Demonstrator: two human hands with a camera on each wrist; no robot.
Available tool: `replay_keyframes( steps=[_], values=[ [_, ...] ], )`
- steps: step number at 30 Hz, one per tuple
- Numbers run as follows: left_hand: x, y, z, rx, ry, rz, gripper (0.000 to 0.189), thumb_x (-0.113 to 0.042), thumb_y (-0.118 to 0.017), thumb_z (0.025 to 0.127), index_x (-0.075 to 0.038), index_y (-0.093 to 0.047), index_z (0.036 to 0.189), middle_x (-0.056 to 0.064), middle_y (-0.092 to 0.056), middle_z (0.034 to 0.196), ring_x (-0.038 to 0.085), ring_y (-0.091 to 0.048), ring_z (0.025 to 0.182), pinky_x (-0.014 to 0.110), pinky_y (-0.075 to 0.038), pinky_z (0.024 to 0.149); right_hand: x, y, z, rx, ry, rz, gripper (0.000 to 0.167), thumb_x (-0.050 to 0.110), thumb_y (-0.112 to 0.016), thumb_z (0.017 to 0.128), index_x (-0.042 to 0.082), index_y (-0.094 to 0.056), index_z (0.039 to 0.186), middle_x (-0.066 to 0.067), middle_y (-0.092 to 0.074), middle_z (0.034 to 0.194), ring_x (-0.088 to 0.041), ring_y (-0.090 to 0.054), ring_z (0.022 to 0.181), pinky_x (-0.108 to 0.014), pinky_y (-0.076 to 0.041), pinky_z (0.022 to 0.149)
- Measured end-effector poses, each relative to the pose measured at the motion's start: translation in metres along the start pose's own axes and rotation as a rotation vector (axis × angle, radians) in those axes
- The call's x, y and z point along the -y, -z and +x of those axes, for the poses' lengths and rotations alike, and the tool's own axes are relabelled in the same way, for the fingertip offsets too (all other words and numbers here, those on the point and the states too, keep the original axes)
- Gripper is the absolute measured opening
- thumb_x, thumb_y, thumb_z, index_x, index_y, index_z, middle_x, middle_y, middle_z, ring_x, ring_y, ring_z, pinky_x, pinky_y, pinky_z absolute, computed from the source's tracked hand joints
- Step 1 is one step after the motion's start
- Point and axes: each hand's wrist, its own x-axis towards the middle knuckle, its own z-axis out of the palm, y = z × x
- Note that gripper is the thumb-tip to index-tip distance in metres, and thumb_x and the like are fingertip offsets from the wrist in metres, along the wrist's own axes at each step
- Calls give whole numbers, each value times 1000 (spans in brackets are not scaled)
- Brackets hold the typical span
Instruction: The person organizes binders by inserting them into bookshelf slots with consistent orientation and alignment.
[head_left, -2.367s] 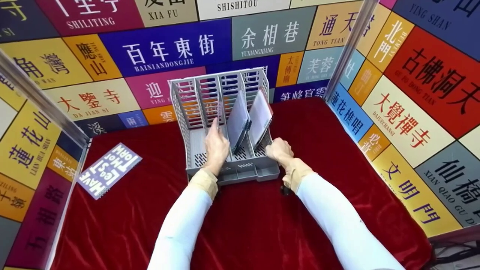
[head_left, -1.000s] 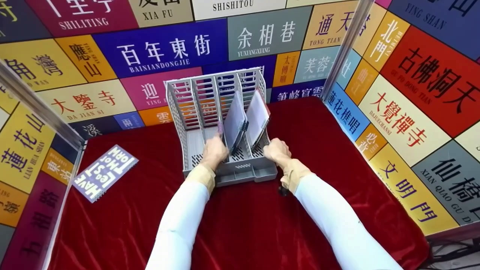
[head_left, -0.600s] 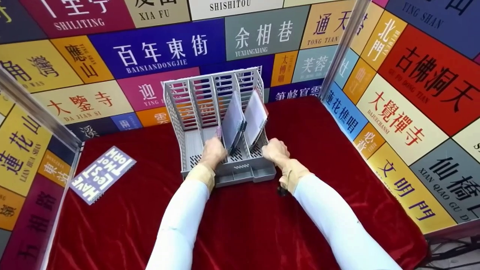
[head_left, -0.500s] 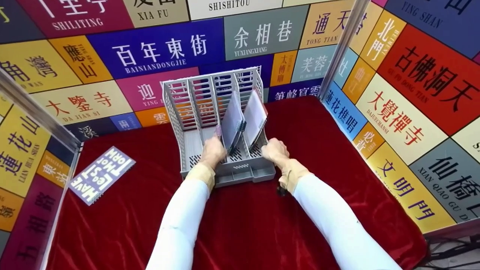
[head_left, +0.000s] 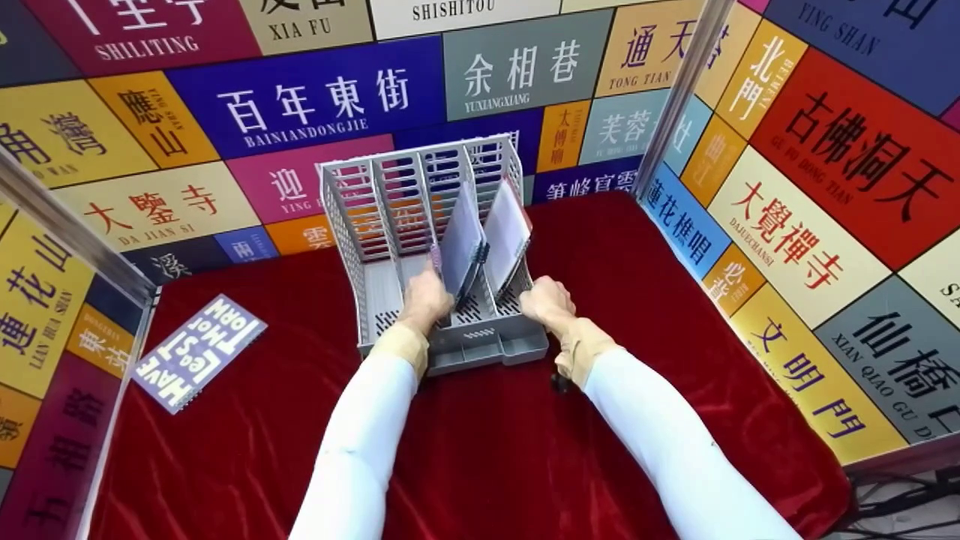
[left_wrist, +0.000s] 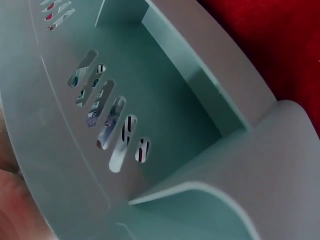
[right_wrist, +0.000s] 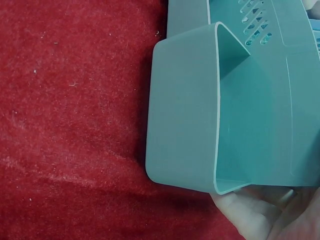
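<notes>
A grey file rack (head_left: 480,330) with slotted dividers stands at the back of the table. Two spiral notebooks lean upright in its two right-hand compartments: a pale bluish one (head_left: 460,244) and a white one with a red edge (head_left: 505,234). My left hand (head_left: 428,297) reaches into the rack beside the middle divider. It pinches a thin, pink-edged notebook (head_left: 435,257), seen nearly edge-on; which side of the divider it is on I cannot tell. My right hand (head_left: 549,299) grips the rack's front right corner; its fingers (right_wrist: 245,212) show against the side wall in the right wrist view.
A purple notebook (head_left: 201,352) with white lettering lies flat on the red cloth (head_left: 480,457) at the left. Sign-covered panels (head_left: 300,97) close off the back and both sides. The rack's front has a shallow tray (left_wrist: 165,95).
My left hand has come lower and toward the front of the rack, and the pink edge beyond its fingers sits lower. My right hand keeps its grip. The whole view has drifted slightly.
</notes>
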Motion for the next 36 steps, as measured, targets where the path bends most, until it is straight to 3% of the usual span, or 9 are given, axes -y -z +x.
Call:
replay_keyframes(
  steps=[6, 16, 23, 27, 33, 36],
  values=[
    [3, 3, -2, -10, -16, -50, 111, -8, -71, 89, -20, -11, 182, 31, -72, 145, 46, -73, 133, 54, -58, 117, 0, -1, 2, -7, -2, -7, 32, 26, -52, 99, 11, -76, 114, -18, -77, 135, -39, -73, 130, -59, -59, 110],
    [4, 9, -4, -35, -36, -65, 117, -3, -72, 86, -19, -7, 182, 30, -77, 129, 45, -78, 116, 55, -64, 105, 0, 0, 1, -3, 0, -1, 30, 27, -52, 99, 12, -75, 109, -16, -78, 131, -38, -74, 126, -58, -59, 108],
    [6, 10, -5, -52, -40, -91, 119, -3, -71, 82, -12, -5, 181, 30, -76, 131, 44, -77, 112, 55, -64, 101, -2, -1, 2, -11, 3, 2, 30, 27, -52, 100, 12, -76, 110, -16, -78, 132, -39, -74, 127, -59, -59, 108],
    [7, 9, -7, -84, -27, -89, 110, -7, -69, 87, -9, -9, 180, 30, -76, 130, 45, -78, 113, 54, -65, 100, -3, -2, 2, -8, 3, -4, 32, 27, -52, 100, 11, -76, 113, -17, -77, 134, -40, -74, 129, -59, -59, 109],
    [5, 8, -7, -187, -49, -45, 84, -12, -56, 103, -5, -19, 178, 31, -77, 130, 49, -78, 119, 57, -64, 102, -1, -2, 2, -7, -1, -4, 32, 28, -52, 100, 11, -76, 113, -18, -77, 134, -41, -74, 129, -59, -59, 108],
    [2, 10, -7, -212, -44, -20, 82, -10, -56, 104, -7, -23, 178, 32, -78, 124, 50, -79, 113, 59, -64, 98, -1, -1, 2, -1, 0, -1, 33, 28, -52, 100, 11, -76, 114, -18, -77, 135, -40, -74, 129, -60, -59, 108]
  ],
)
